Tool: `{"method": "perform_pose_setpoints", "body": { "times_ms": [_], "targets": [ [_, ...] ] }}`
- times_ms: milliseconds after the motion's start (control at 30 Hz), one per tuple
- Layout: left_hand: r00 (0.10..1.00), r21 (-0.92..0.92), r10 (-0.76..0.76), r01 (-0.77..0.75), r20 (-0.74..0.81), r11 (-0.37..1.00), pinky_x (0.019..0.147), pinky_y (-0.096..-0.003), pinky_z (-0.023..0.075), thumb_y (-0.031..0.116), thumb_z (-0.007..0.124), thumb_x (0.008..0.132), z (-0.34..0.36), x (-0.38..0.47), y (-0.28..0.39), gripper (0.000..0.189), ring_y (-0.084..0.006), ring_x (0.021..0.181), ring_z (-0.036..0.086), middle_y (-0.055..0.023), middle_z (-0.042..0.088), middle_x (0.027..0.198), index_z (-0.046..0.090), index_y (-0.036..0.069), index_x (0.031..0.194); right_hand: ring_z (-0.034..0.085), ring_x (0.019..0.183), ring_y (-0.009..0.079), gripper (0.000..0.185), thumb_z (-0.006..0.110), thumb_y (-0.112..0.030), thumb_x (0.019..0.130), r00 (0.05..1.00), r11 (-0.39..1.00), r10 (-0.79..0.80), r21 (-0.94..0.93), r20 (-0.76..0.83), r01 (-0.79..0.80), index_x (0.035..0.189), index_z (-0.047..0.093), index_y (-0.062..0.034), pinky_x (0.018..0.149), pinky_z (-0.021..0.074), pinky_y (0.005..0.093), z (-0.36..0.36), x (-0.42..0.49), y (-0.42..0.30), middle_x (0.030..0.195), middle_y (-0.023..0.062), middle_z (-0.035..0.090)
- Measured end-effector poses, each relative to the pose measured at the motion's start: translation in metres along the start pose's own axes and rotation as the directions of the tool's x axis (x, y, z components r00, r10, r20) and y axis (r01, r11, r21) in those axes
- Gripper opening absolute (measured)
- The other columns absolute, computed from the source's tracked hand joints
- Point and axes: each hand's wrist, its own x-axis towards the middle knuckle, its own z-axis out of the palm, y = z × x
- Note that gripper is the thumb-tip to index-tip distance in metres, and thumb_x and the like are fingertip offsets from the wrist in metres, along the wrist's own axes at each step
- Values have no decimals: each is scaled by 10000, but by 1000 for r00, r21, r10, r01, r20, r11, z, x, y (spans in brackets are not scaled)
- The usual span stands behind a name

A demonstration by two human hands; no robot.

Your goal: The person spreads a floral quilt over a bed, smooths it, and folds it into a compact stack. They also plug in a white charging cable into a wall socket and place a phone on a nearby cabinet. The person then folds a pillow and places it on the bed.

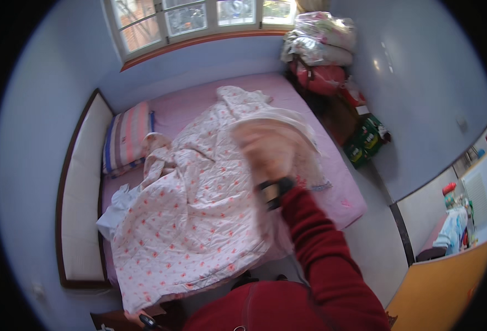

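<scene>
A white quilt with small red flowers [202, 207] lies rumpled across the bed and hangs over its near edge. At the quilt's near left corner, my left hand [135, 317] grips the fabric, partly cut off by the frame's bottom. My right hand [270, 151], blurred by motion, is over the right part of the quilt, beside a pale cloth [309, 165]; whether its fingers hold fabric cannot be told. Dark straps cross both wrists. Under the quilt is a pink bed sheet [338, 194]. A striped pillow [127, 138] rests near the headboard [80, 194], and a white cloth [117, 209] lies below it.
Past the bed's far right corner, bagged bedding [324, 41] is stacked on a red bag [320, 78]. Green boxes [365, 140] stand on the floor by the wall. A window [206, 18] is behind the bed. At right are an orange-yellow panel [442, 285] and a cluttered surface.
</scene>
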Motion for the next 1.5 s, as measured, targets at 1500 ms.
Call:
{"method": "perform_pose_setpoints", "body": {
  "times_ms": [1500],
  "targets": [
    [801,18,-180,206,570,978,776,-399,548,232,481,972,-25,-85,-35,238,-204,853,610,-81,606,975,569,36,1073,648,672,180,237,640,-145,780,374,371,927,79,34,-925,914,697,42,631,545,376,-247,-315,230,818,94,686]
  ]
}}
